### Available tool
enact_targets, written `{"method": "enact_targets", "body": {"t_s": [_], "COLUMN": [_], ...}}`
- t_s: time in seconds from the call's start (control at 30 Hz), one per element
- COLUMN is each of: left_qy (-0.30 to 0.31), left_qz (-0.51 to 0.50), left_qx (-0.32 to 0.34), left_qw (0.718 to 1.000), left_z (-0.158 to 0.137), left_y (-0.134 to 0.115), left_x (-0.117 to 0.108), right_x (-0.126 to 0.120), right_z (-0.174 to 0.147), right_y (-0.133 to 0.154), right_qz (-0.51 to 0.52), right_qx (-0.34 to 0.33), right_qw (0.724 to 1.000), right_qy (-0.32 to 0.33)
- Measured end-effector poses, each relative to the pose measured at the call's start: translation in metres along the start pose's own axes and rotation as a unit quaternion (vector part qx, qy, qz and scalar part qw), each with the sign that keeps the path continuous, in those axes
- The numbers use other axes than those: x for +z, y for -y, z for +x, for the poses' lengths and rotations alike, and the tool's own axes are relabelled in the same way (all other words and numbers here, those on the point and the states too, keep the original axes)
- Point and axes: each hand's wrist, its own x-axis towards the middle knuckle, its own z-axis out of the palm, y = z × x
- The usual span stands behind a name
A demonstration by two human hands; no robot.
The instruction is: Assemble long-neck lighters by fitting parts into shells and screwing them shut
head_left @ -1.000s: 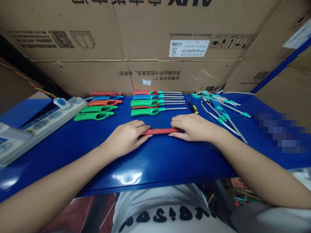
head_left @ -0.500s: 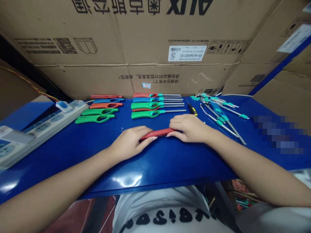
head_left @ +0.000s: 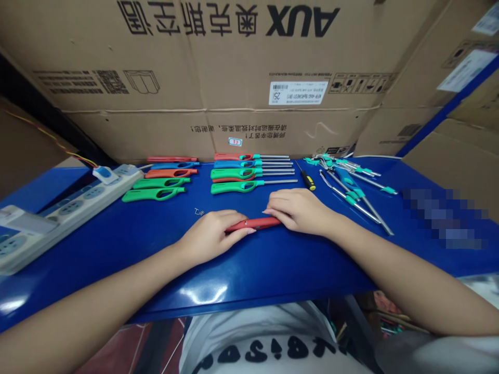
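Note:
My left hand [head_left: 212, 234] is closed around the left part of a red lighter handle [head_left: 260, 223], its thumb along the near side. My right hand [head_left: 298, 210] has curled fingers over the right end of the same handle, which they hide. Behind my hands lie lighters with green, red and blue handles and metal tubes [head_left: 254, 186]. Handles without tubes, such as a green one [head_left: 150, 194], lie in a stack to the left. Just beyond my left hand are small metal pieces [head_left: 199, 212].
A white power strip [head_left: 74, 213] runs along the table's left side. Beyond my right hand are a yellow-black screwdriver [head_left: 307, 181] and a pile of metal tubes with turquoise parts [head_left: 353, 195]. A large cardboard sheet [head_left: 156, 124] stands along the back of the blue table [head_left: 249, 270].
The camera view has tilted slightly. My right thumb and fingers have shifted on the right end of the red handle, while my left hand keeps its hold.

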Motion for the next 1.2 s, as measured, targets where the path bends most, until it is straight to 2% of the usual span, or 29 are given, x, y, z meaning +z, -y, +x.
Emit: {"method": "enact_targets", "body": {"t_s": [0.07, 0.13, 0.17, 0.23, 0.3, 0.33, 0.37, 0.4, 0.43, 0.47, 0.5, 0.6, 0.63, 0.67, 0.73, 0.87, 1.03, 1.2], "left_qy": [-0.016, -0.014, -0.004, 0.028, 0.075, 0.097, 0.115, 0.123, 0.124, 0.118, 0.103, 0.040, 0.026, 0.018, 0.019, 0.008, -0.025, -0.029], "left_qz": [-0.040, -0.146, -0.223, -0.383, -0.492, -0.521, -0.537, -0.540, -0.532, -0.510, -0.472, -0.264, -0.184, -0.114, -0.031, 0.022, 0.052, 0.061], "left_qx": [-0.033, -0.118, -0.175, -0.278, -0.328, -0.336, -0.336, -0.332, -0.323, -0.307, -0.280, -0.129, -0.075, -0.032, 0.005, 0.005, -0.012, -0.029], "left_qw": [0.999, 0.982, 0.959, 0.880, 0.803, 0.779, 0.765, 0.764, 0.773, 0.795, 0.830, 0.955, 0.980, 0.993, 0.999, 1.000, 0.998, 0.997], "left_z": [0.002, 0.004, 0.005, 0.007, 0.008, 0.008, 0.008, 0.008, 0.008, 0.008, 0.007, 0.004, 0.003, 0.002, 0.000, 0.001, 0.004, 0.004], "left_y": [-0.001, -0.004, -0.006, -0.010, -0.013, -0.014, -0.014, -0.014, -0.014, -0.013, -0.012, -0.011, -0.011, -0.010, -0.009, -0.003, 0.002, 0.004], "left_x": [0.000, -0.002, -0.002, -0.003, -0.004, -0.004, -0.003, -0.003, -0.002, -0.002, -0.002, -0.001, -0.001, -0.002, -0.003, -0.007, -0.012, -0.011], "right_x": [-0.002, -0.003, -0.003, -0.002, 0.001, 0.002, 0.004, 0.005, 0.006, 0.006, 0.007, 0.004, 0.003, 0.000, -0.005, -0.018, -0.030, -0.035], "right_z": [-0.001, 0.000, 0.000, 0.002, 0.002, 0.002, 0.001, 0.000, -0.001, -0.003, -0.004, -0.005, -0.005, -0.004, -0.002, -0.004, -0.017, -0.023], "right_y": [-0.002, -0.002, -0.002, 0.002, 0.006, 0.008, 0.010, 0.011, 0.013, 0.014, 0.015, 0.016, 0.016, 0.016, 0.013, -0.006, -0.045, -0.070], "right_qz": [0.012, 0.013, 0.009, 0.003, 0.010, 0.018, 0.028, 0.037, 0.044, 0.051, 0.056, 0.063, 0.065, 0.066, 0.060, 0.007, -0.051, -0.015], "right_qx": [0.001, -0.026, -0.050, -0.102, -0.136, -0.144, -0.146, -0.142, -0.134, -0.122, -0.110, -0.077, -0.067, -0.054, -0.018, 0.041, 0.124, 0.166], "right_qw": [1.000, 0.999, 0.999, 0.995, 0.990, 0.988, 0.987, 0.987, 0.987, 0.988, 0.990, 0.993, 0.994, 0.996, 0.998, 0.996, 0.984, 0.979], "right_qy": [-0.013, -0.022, -0.021, -0.024, -0.039, -0.050, -0.062, -0.070, -0.074, -0.075, -0.075, -0.063, -0.051, -0.032, 0.016, 0.082, 0.120, 0.115]}}
